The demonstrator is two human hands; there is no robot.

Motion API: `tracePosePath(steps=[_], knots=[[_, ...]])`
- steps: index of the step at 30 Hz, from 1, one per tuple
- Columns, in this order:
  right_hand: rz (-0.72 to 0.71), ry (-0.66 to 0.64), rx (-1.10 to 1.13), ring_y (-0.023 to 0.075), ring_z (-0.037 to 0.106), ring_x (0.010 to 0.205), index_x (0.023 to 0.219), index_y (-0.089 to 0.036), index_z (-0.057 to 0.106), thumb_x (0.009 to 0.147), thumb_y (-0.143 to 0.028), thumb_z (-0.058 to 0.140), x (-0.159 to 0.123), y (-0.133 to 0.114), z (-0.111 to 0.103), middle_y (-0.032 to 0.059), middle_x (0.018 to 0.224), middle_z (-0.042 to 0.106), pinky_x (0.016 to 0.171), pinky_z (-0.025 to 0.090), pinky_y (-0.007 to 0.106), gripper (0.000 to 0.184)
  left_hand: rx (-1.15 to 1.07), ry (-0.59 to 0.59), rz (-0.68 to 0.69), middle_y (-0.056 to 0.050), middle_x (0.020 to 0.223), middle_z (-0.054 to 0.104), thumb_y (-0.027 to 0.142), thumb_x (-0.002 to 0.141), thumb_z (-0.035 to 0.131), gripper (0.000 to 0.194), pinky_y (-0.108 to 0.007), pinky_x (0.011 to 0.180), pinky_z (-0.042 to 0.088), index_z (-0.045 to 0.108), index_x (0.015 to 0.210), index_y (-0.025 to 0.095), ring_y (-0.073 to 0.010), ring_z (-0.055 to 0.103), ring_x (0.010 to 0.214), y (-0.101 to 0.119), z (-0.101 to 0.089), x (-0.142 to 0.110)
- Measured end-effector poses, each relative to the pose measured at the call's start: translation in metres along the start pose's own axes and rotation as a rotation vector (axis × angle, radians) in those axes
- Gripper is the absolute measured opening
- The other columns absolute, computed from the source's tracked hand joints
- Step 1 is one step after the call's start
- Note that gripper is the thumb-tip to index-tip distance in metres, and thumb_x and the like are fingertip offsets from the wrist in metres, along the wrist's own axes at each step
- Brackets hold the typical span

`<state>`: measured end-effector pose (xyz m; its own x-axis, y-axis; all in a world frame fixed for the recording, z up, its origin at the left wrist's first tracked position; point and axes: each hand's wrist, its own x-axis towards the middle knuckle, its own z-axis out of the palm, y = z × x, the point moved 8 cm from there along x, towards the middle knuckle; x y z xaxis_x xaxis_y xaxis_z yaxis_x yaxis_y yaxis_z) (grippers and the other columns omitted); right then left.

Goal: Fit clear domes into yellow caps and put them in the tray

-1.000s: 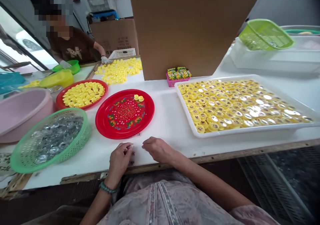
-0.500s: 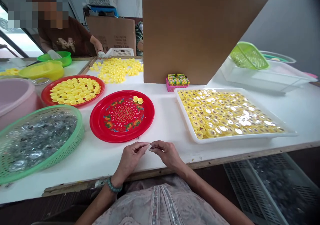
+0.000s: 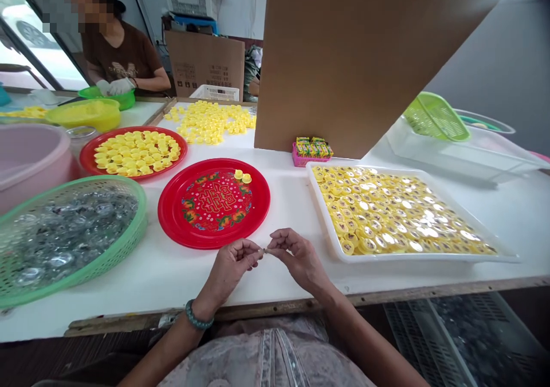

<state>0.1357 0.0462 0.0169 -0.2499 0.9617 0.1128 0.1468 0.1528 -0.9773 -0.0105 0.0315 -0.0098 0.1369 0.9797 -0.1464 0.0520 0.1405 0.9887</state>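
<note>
My left hand [image 3: 237, 265] is closed in a pinch, thumb against bent fingers, over the table in front of the red round tray [image 3: 172, 229]. My right hand [image 3: 298, 261] meets it at the fingertips, its thumb stretched to the left and its fingers curled above. A tiny dark speck shows where the tips meet; what they hold is too small to name. Two small yellow pieces [image 3: 242, 176] sit on the red tray's upper right part. To the right of my hands, a white tray [image 3: 320, 209] holds many round yellow pieces with printed, shiny faces.
A green basket [image 3: 144, 203] of clear plastic pieces stands left, beside a pink basin [image 3: 34, 157]. Behind are another red tray [image 3: 184, 146] and loose yellow pieces [image 3: 210, 122]. A cardboard panel [image 3: 326, 60] rises behind a small pink basket [image 3: 307, 161]. A co-worker [image 3: 124, 54] sits far left.
My right hand's fingers have lifted off its thumb somewhat, while the fingertips of both hands stay together. The co-worker's outstretched hand has come back to the green bowl. The view has shifted slightly.
</note>
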Motion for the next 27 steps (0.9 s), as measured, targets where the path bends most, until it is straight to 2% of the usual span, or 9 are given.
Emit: tracePosePath(steps=[3,5,7,11,18,20,23,27], knots=[[-0.091,-0.110,-0.148,0.0125,0.061,0.072,0.100,-0.021,0.055,0.082,-0.020,0.058,0.003,-0.021,0.003,0.0001,0.080,0.065,0.069,0.049,0.026,0.017,0.162,0.004,0.144,-0.005,0.088,0.067,0.034,0.076,0.064,0.025,-0.027,0.070,0.047,0.066,0.095,0.018,-0.0155,0.058,0.073,0.020,-0.004,0.000],[-0.115,-0.141,-0.168,0.0126,0.062,0.074,0.098,-0.021,0.056,0.084,-0.019,0.056,0.005,-0.028,0.005,0.0003,0.081,0.065,0.070,0.049,0.026,0.014,0.189,-0.033,0.187,-0.005,0.091,0.068,0.034,0.077,0.064,0.026,-0.028,0.074,0.048,0.066,0.097,0.019,-0.0166,0.059,0.076,0.028,-0.001,0.001],[-0.105,-0.108,-0.135,0.0130,0.062,0.075,0.098,-0.021,0.054,0.084,-0.019,0.055,0.006,-0.030,0.004,0.0006,0.081,0.064,0.071,0.050,0.027,0.014,0.101,-0.053,0.156,-0.005,0.085,0.068,0.034,0.076,0.065,0.024,-0.029,0.073,0.049,0.067,0.093,0.018,-0.0176,0.060,0.077,0.028,0.001,0.003],[-0.113,-0.016,-0.048,0.0127,0.061,0.075,0.104,-0.022,0.050,0.084,-0.018,0.056,0.004,-0.026,0.002,0.0010,0.084,0.064,0.072,0.051,0.027,0.022,-0.095,-0.005,0.087,-0.003,0.074,0.067,0.032,0.071,0.071,0.020,-0.025,0.065,0.049,0.065,0.082,0.016,-0.0158,0.059,0.070,0.020,0.002,0.005],[-0.181,0.013,0.021,0.0132,0.060,0.085,0.116,-0.025,0.044,0.086,-0.020,0.055,0.001,-0.036,-0.001,0.0035,0.097,0.063,0.078,0.051,0.029,0.032,-0.037,0.020,0.158,-0.004,0.086,0.068,0.029,0.075,0.069,0.022,-0.029,0.075,0.050,0.063,0.092,0.018,-0.0178,0.062,0.080,0.022,0.002,0.001],[-0.214,-0.016,-0.060,0.0132,0.059,0.085,0.114,-0.024,0.050,0.087,-0.019,0.054,0.001,-0.041,0.000,0.0039,0.098,0.062,0.078,0.050,0.029,0.028,-0.096,0.021,0.136,-0.003,0.085,0.068,0.028,0.074,0.070,0.022,-0.028,0.075,0.049,0.062,0.092,0.018,-0.0167,0.061,0.080,0.021,0.000,0.002],[-0.272,-0.079,-0.213,0.0131,0.058,0.082,0.112,-0.023,0.057,0.087,-0.018,0.054,-0.001,-0.045,0.005,0.0041,0.094,0.060,0.075,0.049,0.028,0.026,-0.217,0.017,0.044,0.000,0.074,0.066,0.025,0.070,0.073,0.027,-0.024,0.068,0.047,0.058,0.091,0.018,-0.0129,0.059,0.071,0.016,-0.004,0.004],[-0.336,-0.179,-0.352,0.0164,0.057,0.090,0.120,-0.026,0.056,0.082,-0.022,0.063,-0.005,-0.044,0.015,0.0060,0.098,0.057,0.078,0.049,0.030,0.039,-0.237,-0.116,-0.079,0.002,0.065,0.063,0.023,0.067,0.076,0.036,-0.021,0.058,0.041,0.055,0.095,0.016,-0.0093,0.052,0.059,0.012,-0.003,0.009]])
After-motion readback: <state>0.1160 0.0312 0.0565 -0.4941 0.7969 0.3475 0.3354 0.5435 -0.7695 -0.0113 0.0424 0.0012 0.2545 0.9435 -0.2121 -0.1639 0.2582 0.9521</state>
